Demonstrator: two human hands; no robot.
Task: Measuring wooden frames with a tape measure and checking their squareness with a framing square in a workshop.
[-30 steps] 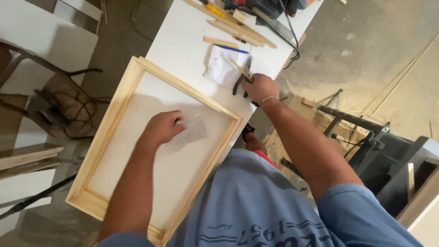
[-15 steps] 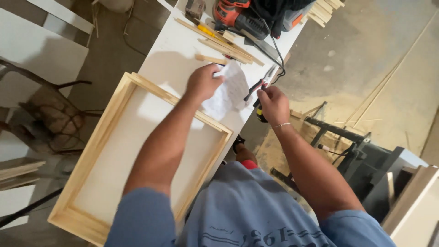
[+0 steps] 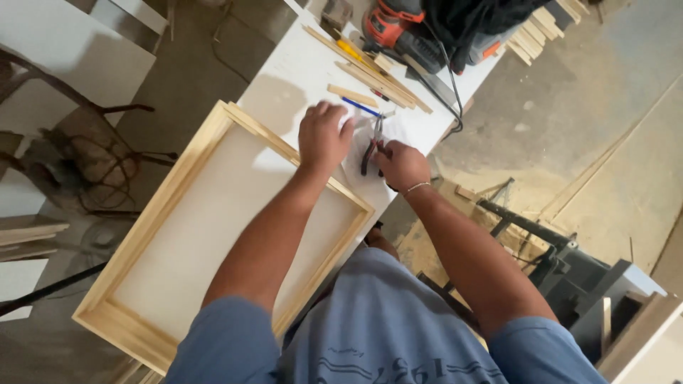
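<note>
Right hand (image 3: 402, 163) pinches the black-handled pliers (image 3: 370, 146), long axis pointing away; left hand (image 3: 324, 135) lies flat on the crumpled white paper (image 3: 356, 160) just beside.

Dark-handled pliers (image 3: 369, 151) on white paper (image 3: 353, 160)

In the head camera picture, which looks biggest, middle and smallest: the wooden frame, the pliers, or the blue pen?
1. Wooden frame, by far the largest.
2. Pliers, held in the right hand.
3. Blue pen, thinner, though its length looks close to the pliers', so that order is unsure.
</note>
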